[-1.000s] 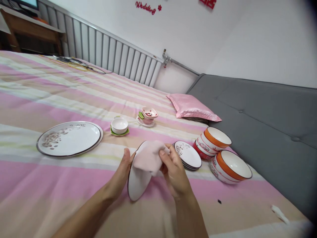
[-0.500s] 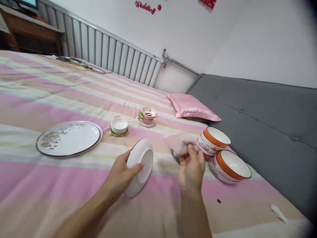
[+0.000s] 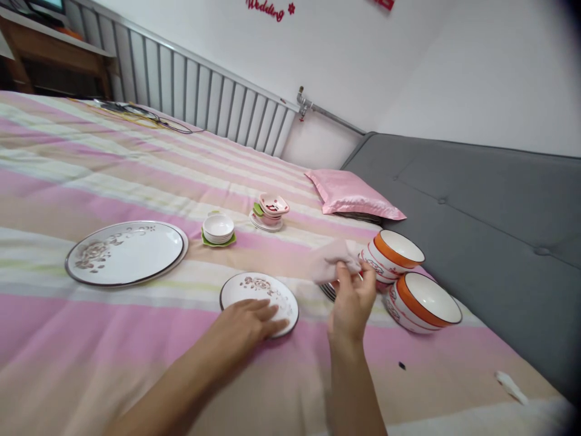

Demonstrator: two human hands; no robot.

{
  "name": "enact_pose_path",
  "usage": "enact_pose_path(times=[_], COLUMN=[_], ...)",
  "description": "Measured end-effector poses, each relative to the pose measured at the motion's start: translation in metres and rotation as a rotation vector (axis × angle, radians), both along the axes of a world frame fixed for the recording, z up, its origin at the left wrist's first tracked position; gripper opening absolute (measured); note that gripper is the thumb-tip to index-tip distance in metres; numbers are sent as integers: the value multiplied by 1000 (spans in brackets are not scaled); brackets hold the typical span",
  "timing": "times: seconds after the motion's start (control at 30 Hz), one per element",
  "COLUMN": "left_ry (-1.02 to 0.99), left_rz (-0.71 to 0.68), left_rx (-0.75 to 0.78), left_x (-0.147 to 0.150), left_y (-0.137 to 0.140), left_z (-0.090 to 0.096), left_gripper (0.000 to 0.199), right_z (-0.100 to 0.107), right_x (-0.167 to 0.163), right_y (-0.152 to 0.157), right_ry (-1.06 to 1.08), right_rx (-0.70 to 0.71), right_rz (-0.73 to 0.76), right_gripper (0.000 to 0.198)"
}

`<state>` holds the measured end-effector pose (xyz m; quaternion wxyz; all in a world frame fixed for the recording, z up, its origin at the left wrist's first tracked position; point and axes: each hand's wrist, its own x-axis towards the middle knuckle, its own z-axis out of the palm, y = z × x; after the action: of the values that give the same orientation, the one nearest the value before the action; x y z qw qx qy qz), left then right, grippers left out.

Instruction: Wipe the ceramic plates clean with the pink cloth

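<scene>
- Far L: large plate (image 3: 124,253) lies flat on the sheet (image 3: 149,339), pattern up, w/ no hand near.
- Mid: small bowls (image 3: 218,226) stand in a pile; untouched now.
- Centre: small plate (image 3: 261,289) is put flat on the sheet, flower side up. L hand (image 3: 252,321) rests over it, fingers loosely spread, not gripping; release isn't complete.
- R of it: R hand (image 3: 353,297) pinches cloth (image 3: 324,263), off the plate; I can't tell if wiping is finished.
- Behind cloth: plate stack (image 3: 327,292), partly hidden; done or left, can't tell.
- Far R: big bowls (image 3: 408,298), same doubt.
</scene>
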<state>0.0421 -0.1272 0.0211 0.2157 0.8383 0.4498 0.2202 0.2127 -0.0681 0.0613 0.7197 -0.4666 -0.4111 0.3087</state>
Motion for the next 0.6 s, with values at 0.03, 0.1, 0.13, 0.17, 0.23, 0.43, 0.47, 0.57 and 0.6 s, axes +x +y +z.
enact_pose_path(times=[0.03,0.1,0.13,0.17,0.23,0.43,0.47,0.57,0.6], left_ry=[37,53,28,-15,-149,-520,-563,-805,-925], left_rz=[-36,-72,-74,-73,5,794,850,886,879], left_rx=[-16,-37,-48,-65,-101,-66,-85,-256,-336], left_x=[1,2,1,0,-4,-23,-26,-27,-26], left_y=[-2,-6,-8,-10,-10,7,9,13,13], left_z=[-1,-1,1,4,10,15,13,7,6], left_gripper=[51,55,56,57,50,23,27,41,42], right_z=[-2,-5,-6,-8,-11,-34,-38,-48,-51], right_x=[0,-2,-3,-4,-7,-24,-27,-32,-33], right_y=[1,2,2,2,1,-2,-3,-6,-6], right_ry=[-94,-342,-477,-606,-831,-1198,-1232,-1281,-1278], right_rx=[-23,-93,-130,-168,-235,-321,-295,-251,-255], right_rz=[4,11,16,25,69,404,468,595,622], right_gripper=[36,30,26,23,19,28,33,47,50])
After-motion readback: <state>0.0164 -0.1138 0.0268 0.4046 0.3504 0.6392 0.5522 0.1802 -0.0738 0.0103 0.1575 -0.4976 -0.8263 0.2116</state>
